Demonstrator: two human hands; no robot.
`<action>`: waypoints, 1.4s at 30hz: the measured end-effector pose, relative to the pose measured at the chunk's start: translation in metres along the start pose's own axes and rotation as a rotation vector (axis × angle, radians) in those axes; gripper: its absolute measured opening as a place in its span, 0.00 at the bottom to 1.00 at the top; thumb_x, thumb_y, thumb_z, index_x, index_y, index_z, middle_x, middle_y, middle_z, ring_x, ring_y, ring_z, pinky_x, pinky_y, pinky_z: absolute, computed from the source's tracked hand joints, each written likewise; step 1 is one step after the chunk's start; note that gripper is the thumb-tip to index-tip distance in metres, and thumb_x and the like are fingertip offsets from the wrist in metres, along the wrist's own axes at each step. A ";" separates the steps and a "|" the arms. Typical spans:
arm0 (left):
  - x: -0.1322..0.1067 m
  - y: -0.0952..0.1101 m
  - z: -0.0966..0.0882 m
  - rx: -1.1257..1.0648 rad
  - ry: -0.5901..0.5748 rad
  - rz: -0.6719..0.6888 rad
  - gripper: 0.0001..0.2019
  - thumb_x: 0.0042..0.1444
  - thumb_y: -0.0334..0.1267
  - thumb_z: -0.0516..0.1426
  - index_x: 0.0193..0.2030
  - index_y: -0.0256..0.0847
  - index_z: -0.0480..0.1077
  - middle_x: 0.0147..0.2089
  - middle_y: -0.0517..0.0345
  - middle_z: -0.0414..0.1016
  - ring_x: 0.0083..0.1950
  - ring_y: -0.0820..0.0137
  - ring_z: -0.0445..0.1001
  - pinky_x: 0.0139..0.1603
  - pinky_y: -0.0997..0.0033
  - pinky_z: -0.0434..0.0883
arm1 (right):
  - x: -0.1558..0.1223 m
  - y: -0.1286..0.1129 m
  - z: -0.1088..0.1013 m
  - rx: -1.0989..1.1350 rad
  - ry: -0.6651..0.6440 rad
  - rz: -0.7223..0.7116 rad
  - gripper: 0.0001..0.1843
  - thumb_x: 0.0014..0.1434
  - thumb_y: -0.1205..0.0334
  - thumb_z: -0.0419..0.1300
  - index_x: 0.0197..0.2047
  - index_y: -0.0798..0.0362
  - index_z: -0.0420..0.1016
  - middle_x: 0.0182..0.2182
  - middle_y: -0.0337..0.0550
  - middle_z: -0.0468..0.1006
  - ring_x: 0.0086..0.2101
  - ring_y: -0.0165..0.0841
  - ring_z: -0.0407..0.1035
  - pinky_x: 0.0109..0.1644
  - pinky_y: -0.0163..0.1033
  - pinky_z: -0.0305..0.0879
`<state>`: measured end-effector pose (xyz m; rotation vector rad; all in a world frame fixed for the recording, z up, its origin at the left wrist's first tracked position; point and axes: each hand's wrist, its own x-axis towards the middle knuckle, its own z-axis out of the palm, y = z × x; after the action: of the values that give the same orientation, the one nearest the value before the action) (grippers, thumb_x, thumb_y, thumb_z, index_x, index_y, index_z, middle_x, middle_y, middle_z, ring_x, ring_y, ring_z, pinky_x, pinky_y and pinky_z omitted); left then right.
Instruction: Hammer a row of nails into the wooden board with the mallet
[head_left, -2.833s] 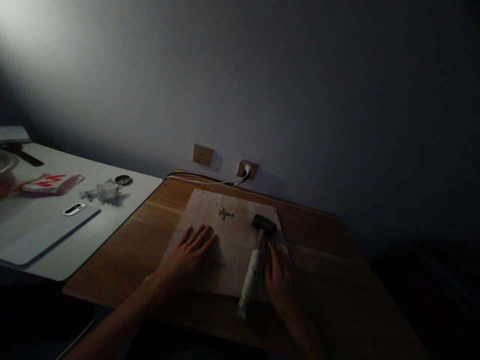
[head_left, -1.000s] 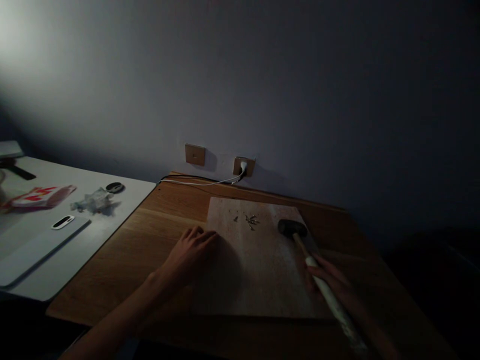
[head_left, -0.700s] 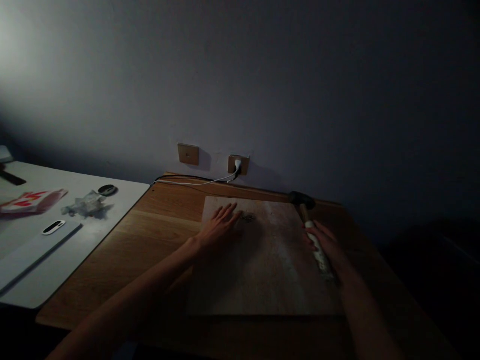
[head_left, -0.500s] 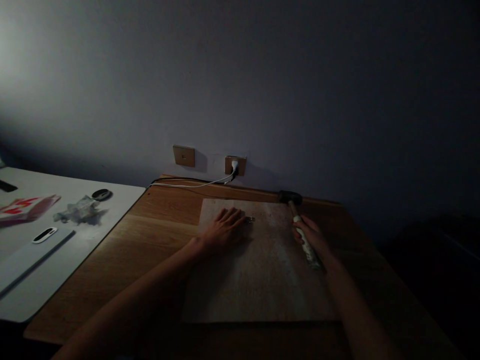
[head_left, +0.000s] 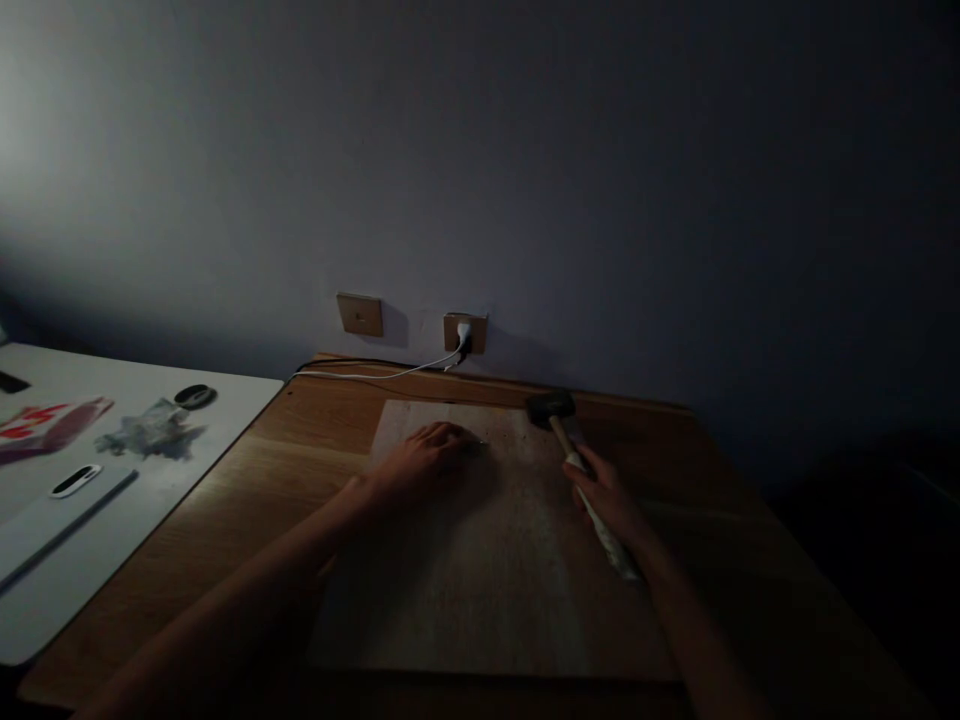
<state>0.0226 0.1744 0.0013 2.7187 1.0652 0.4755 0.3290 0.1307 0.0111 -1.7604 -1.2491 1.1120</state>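
Note:
My right hand (head_left: 606,492) is wrapped round the handle of a mallet (head_left: 559,432), which has a dark, thick head and a pale covering on its grip. The mallet's head hangs over the far right part of a worn, pale wooden board (head_left: 517,580). On the far left of this board rests my left hand (head_left: 427,455), fingers bunched and bent. At its fingertips is a small shiny piece (head_left: 480,446), apparently pinched; it is too small and dim to name, and the thumb is hidden.
The board lies on a brown wooden table (head_left: 247,500) against the wall. Cables (head_left: 375,376) run along the back to a wall socket (head_left: 465,332). On the white table (head_left: 161,510) at left are a crumpled clear plastic piece (head_left: 154,430), a red-and-white packet (head_left: 52,428) and a dark oval object (head_left: 195,397).
The mallet has moved left, closer to my left hand, and its head has tilted. My left hand's fingers look more bunched. The view has shifted slightly.

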 end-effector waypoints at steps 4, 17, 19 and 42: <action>0.011 0.000 -0.009 0.026 0.002 -0.011 0.20 0.62 0.32 0.56 0.62 0.41 0.69 0.57 0.46 0.72 0.57 0.59 0.72 0.61 0.57 0.71 | 0.002 0.005 0.001 -0.013 0.018 0.019 0.40 0.58 0.51 0.53 0.69 0.62 0.59 0.10 0.26 0.63 0.11 0.31 0.56 0.15 0.32 0.52; 0.009 -0.003 -0.026 0.144 -0.167 -0.074 0.19 0.58 0.21 0.54 0.54 0.39 0.72 0.49 0.48 0.73 0.47 0.64 0.75 0.48 0.67 0.73 | 0.006 0.006 -0.003 0.022 -0.006 0.008 0.35 0.57 0.53 0.54 0.65 0.59 0.63 0.10 0.27 0.64 0.11 0.30 0.57 0.14 0.31 0.53; 0.008 0.001 -0.027 0.225 -0.173 -0.137 0.17 0.60 0.23 0.55 0.54 0.37 0.72 0.50 0.45 0.74 0.48 0.61 0.76 0.46 0.66 0.74 | 0.006 0.006 -0.004 0.020 0.002 0.018 0.34 0.57 0.53 0.54 0.64 0.58 0.64 0.11 0.26 0.64 0.11 0.30 0.58 0.15 0.30 0.53; 0.081 0.002 0.039 -0.375 0.077 -0.075 0.12 0.54 0.30 0.57 0.45 0.38 0.76 0.43 0.54 0.75 0.41 0.69 0.76 0.45 0.70 0.73 | 0.012 0.008 -0.001 0.219 0.046 0.025 0.26 0.52 0.51 0.58 0.54 0.51 0.69 0.21 0.27 0.68 0.13 0.25 0.58 0.15 0.30 0.53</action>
<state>0.0938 0.2268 -0.0157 2.3414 0.9780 0.6942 0.3347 0.1402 0.0018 -1.6304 -1.0389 1.1692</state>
